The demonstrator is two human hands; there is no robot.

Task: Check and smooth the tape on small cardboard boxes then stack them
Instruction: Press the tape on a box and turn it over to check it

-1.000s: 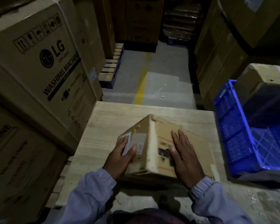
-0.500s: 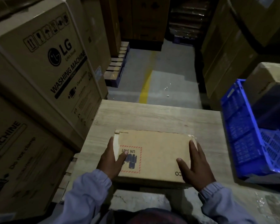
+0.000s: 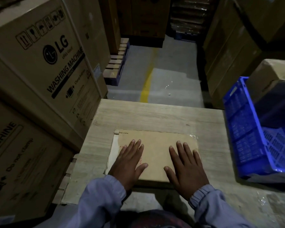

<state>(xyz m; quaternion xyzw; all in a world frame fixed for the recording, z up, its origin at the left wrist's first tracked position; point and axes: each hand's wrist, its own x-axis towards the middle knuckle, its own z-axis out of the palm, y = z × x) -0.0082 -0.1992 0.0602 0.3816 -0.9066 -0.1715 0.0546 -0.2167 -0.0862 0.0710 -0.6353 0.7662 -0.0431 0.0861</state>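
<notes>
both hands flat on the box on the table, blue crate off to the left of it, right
Not quite. The head view shows the crate to the right of the box, not the left. The rest holds: the left hand and right hand lie flat on the box, which sits on the table.

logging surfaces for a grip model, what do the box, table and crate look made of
Box: matte brown cardboard, dull printed face, with a pale tape strip along its left edge. Table: pale wood or wood-look laminate, streaky grain, matte. Crate: blue plastic, moulded lattice walls with a slight sheen.
</notes>
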